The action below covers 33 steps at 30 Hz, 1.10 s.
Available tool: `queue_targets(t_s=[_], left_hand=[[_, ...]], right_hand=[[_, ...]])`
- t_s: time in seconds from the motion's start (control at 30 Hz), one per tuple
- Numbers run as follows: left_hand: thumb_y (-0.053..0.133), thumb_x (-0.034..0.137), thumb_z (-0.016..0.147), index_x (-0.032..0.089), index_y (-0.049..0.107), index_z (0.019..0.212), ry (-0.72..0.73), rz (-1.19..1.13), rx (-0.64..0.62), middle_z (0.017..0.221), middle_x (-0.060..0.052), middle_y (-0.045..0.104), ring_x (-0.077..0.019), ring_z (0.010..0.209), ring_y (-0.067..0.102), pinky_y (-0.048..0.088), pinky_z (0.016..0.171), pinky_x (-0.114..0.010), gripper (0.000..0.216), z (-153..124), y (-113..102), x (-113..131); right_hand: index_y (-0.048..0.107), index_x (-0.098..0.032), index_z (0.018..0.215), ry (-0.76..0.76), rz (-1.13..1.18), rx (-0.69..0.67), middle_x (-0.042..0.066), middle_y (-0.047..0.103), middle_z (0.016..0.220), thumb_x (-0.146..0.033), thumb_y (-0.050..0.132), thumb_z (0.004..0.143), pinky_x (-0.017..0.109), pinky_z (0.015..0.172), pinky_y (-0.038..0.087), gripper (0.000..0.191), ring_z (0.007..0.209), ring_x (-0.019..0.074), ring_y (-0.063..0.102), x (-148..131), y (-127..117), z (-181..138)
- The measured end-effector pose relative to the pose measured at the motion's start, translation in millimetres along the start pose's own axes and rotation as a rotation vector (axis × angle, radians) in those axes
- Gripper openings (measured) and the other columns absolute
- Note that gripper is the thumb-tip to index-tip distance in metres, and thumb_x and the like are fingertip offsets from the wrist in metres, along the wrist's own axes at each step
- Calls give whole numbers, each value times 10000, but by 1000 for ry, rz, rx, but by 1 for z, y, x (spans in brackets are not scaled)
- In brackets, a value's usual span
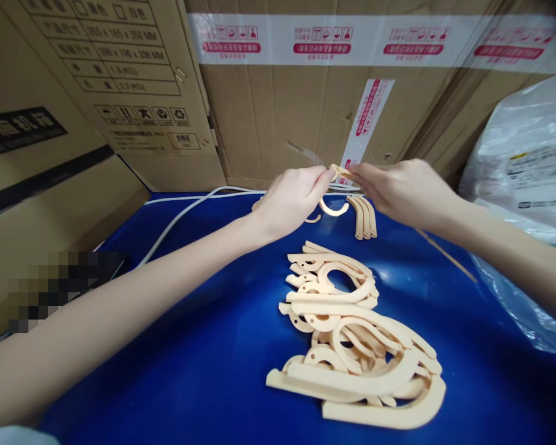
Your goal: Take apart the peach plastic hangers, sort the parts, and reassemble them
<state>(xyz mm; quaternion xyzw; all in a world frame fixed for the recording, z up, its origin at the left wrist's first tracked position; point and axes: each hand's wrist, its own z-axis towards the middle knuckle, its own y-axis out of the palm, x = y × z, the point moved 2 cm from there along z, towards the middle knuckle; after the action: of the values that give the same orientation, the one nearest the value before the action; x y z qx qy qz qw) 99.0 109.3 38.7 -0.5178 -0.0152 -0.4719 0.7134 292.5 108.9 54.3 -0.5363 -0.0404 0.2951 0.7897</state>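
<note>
Pinching one cream hook piece [334, 209] between them, the left hand [291, 201] and right hand [401, 188] meet above the blue surface [204, 346] near its far edge, close to the cardboard boxes [278, 117]. The loose pile [356, 340] lies nearer, with bare blue to its left.

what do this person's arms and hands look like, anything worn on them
The left hand and right hand are bare: no gloves, and no rings that show. Both forearms are uncovered up to the picture's edge, with no watch, band or marking in view. A pale scrap of fabric at the bottom left corner may be clothing; too little shows to tell.
</note>
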Motion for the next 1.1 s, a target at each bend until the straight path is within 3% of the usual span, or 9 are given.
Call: queue_targets(t_s=[0.13,0.27,0.43,0.5,0.63,0.7,0.83,0.97,1.1], left_hand=[[344,347,1031,181,643,951,-112,164,-95,842,-39,680,-184,797,621,393,711,-282,350,3,25,-21],[390,354,994,164,642,726,-222,182,-165,744,-70,668,-209,753,624,404,707,-299,414,9,42,-49],[594,480,873,167,660,824,-294,166,-126,773,-89,679,-261,827,644,434,752,-328,325,10,41,-59],[521,555,901,166,662,931,-317,140,-93,836,-99,699,-262,880,652,453,772,-329,414,8,36,-54],[191,639,974,177,680,896,-429,-376,-298,922,-103,731,-205,856,686,515,711,-283,677,7,28,-37],[317,577,987,165,659,848,-541,-774,-385,979,-104,730,-178,850,692,541,734,-271,553,7,22,-28],[481,236,996,139,590,831,-639,-936,-195,885,-58,695,-77,629,613,502,586,-197,220,7,2,-17],[434,173,1004,135,544,790,-669,-945,-221,623,22,505,-17,385,340,193,339,-155,243,7,-9,-7],[357,261,1034,163,491,754,-685,-811,-246,517,79,305,-20,346,191,91,355,-163,325,6,-3,-3]], right_hand=[[567,-196,715,89,253,-63,20,557,611,-276,415,929,291,581,389,274,548,141,480,15,6,1],[620,-177,896,393,642,-42,-17,514,573,-220,392,945,242,457,322,238,465,108,410,19,2,-1],[625,-163,906,592,962,180,-14,559,559,-131,422,912,236,405,253,206,420,99,392,15,0,-4],[592,-178,891,608,1013,277,-13,580,577,-133,424,907,241,414,273,174,428,103,409,19,1,-3],[480,-222,880,575,1042,438,17,681,725,-104,394,906,255,622,464,148,618,123,601,29,4,-3],[448,-230,847,530,1035,470,12,683,741,-61,473,837,291,719,502,171,676,135,644,31,6,-4],[570,-202,876,287,569,242,49,700,823,-160,664,773,317,739,491,146,773,190,670,23,9,-7],[692,-204,1095,53,-204,56,100,739,936,-386,507,944,331,663,416,300,802,262,676,4,16,-7],[698,-174,1014,33,-322,-5,123,732,902,-363,397,985,333,630,388,356,755,274,673,-14,26,-2]])
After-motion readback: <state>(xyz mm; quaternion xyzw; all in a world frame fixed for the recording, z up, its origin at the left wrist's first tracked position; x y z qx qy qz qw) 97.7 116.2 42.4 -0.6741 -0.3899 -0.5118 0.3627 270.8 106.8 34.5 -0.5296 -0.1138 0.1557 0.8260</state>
